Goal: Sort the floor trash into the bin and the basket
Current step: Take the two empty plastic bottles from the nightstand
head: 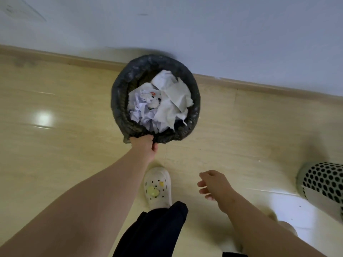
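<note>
Closest to my view is a dark trouser leg [154, 229], with both bare forearms reaching out on either side of it. Just past the knee I see a white clog [157, 186] planted on the pale glossy floor [55, 145], with yellow charms on its top.

The right hand [213, 184] hangs above the floor to the right of the clog. Its fingers are loose and slightly bent, and it holds nothing. At the right edge stands the basket [324, 182], white with round dark holes and cut off by the frame; it is well apart from that hand, and I cannot see inside it from here.

Further out, the left hand [143, 145] is clenched on the near rim of the bin [118, 101], its fingers curled round the bunched edge of the black liner. The bin is round and stands on the floor near the skirting board [259, 86]. It is filled close to the rim with crumpled white paper [172, 97]: tissue-like sheets on the right and tighter wads on the left, one with a small red mark. I see no loose trash on the visible floor.

Behind the bin, the skirting runs at a slant across the view, and above it rises a plain pale wall [185, 25].
</note>
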